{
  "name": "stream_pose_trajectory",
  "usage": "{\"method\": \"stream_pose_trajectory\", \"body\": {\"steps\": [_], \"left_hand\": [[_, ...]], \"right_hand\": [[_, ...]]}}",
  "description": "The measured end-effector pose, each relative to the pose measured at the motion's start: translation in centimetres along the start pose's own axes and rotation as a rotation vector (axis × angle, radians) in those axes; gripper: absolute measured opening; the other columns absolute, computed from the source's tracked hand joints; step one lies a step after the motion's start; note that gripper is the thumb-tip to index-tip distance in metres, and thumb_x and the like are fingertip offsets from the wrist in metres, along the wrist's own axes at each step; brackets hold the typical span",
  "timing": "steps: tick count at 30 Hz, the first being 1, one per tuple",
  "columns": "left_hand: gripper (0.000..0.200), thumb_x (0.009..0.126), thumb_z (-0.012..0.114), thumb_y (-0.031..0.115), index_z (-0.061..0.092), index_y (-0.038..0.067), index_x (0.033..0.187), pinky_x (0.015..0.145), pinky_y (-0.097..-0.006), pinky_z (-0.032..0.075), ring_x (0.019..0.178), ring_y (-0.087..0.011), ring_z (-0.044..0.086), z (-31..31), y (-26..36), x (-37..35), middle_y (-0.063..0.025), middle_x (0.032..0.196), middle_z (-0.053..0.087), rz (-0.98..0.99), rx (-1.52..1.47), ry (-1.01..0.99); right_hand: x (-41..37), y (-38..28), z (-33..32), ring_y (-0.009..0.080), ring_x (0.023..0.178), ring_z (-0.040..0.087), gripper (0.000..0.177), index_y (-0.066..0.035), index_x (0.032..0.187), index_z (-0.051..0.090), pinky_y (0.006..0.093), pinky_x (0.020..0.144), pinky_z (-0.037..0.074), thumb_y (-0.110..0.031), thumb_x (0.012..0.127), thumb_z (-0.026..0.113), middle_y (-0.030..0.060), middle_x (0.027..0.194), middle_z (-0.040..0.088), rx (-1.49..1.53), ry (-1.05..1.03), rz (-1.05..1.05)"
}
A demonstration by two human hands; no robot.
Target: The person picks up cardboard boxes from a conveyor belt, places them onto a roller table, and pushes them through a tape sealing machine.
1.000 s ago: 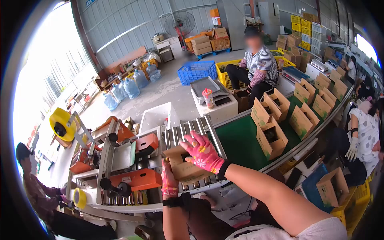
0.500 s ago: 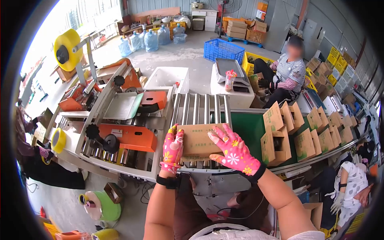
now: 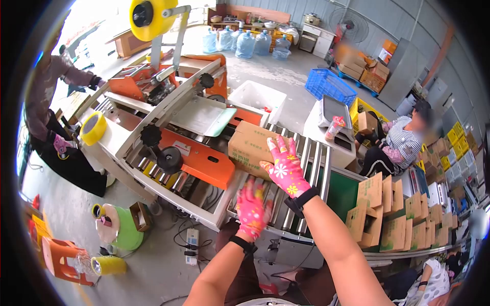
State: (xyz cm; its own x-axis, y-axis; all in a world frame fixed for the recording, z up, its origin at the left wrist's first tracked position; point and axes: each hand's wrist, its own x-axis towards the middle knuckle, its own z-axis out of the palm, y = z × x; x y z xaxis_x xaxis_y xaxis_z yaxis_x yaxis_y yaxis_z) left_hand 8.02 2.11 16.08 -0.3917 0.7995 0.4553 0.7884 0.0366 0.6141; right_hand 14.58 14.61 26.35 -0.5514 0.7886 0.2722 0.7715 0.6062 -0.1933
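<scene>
Carton point(image 3: 250, 149): borne on metal rollers point(image 3: 319, 176) beside the orange-guarded machine point(image 3: 196, 159).
Right hand point(image 3: 287, 172): spread against carton.
Left hand point(image 3: 252, 210): spread, blurred; contact cannot be told.
Room: concrete floor point(image 3: 166, 270), blue crate point(image 3: 331, 86) placed beyond.
Cut off: person point(image 3: 431, 281), lower right.

Bright daylight glares upper left — the left hand point(image 3: 253, 210) blurs, warped edges blacken.

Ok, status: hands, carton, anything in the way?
Right hand spread against carton; left hand open, blurred, contact unclear. Carton on roller conveyor, beside near-side orange guide. Nothing apparent in the way.
</scene>
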Motion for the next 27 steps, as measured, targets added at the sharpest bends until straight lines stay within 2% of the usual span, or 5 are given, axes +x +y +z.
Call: {"method": "stream_pose_trajectory", "body": {"steps": [5,12,15,23,27], "left_hand": [[0.053,0.072,0.062,0.030,0.057,0.008,0.120,0.107,-0.0499,0.026,0.124,-0.0339,0.042,-0.2,-0.6,0.0,-0.0149,0.133,0.047,0.068,0.125,-0.201],[0.047,0.071,0.062,0.028,0.060,0.007,0.114,0.109,-0.0509,0.023,0.125,-0.0334,0.042,-0.2,-0.6,-0.1,-0.0132,0.130,0.050,0.093,0.141,-0.181],[0.044,0.074,0.062,0.026,0.059,0.010,0.116,0.110,-0.0508,0.023,0.126,-0.0313,0.043,0.1,-0.4,-0.2,-0.0113,0.126,0.053,0.080,0.140,-0.146],[0.039,0.078,0.062,0.024,0.060,0.009,0.114,0.108,-0.0503,0.027,0.121,-0.0301,0.048,0.6,0.2,-0.2,-0.0113,0.122,0.057,0.152,0.181,-0.117],[0.035,0.083,0.061,0.024,0.060,0.006,0.113,0.106,-0.0497,0.029,0.118,-0.0318,0.049,2.3,-0.1,-0.2,-0.0139,0.122,0.056,0.130,0.219,-0.141]], "right_hand": [[5.0,-4.3,3.5,0.0439,0.138,0.020,0.071,-0.011,0.143,0.035,0.0467,0.112,0.026,-0.038,0.084,0.063,0.0188,0.150,0.027,-0.060,0.000,0.012],[3.2,1.5,9.8,0.0361,0.140,0.024,0.067,-0.014,0.144,0.033,0.0397,0.111,0.028,-0.044,0.089,0.057,0.0251,0.150,0.023,0.793,-0.042,0.004],[-5.9,3.1,3.7,0.0380,0.137,0.029,0.062,-0.010,0.136,0.046,0.0444,0.109,0.030,-0.044,0.086,0.061,0.0257,0.146,0.030,0.482,-0.281,0.162],[-29.3,16.1,-4.5,0.0422,0.121,0.045,0.078,-0.004,0.137,0.039,0.0488,0.101,0.039,-0.041,0.076,0.071,0.0284,0.133,0.042,-0.409,0.310,0.767],[-31.6,22.0,-3.8,0.0379,0.088,0.064,0.056,-0.004,0.108,0.060,0.0484,0.075,0.050,-0.050,0.077,0.065,0.0204,0.096,0.066,-0.020,0.060,1.003]]}}
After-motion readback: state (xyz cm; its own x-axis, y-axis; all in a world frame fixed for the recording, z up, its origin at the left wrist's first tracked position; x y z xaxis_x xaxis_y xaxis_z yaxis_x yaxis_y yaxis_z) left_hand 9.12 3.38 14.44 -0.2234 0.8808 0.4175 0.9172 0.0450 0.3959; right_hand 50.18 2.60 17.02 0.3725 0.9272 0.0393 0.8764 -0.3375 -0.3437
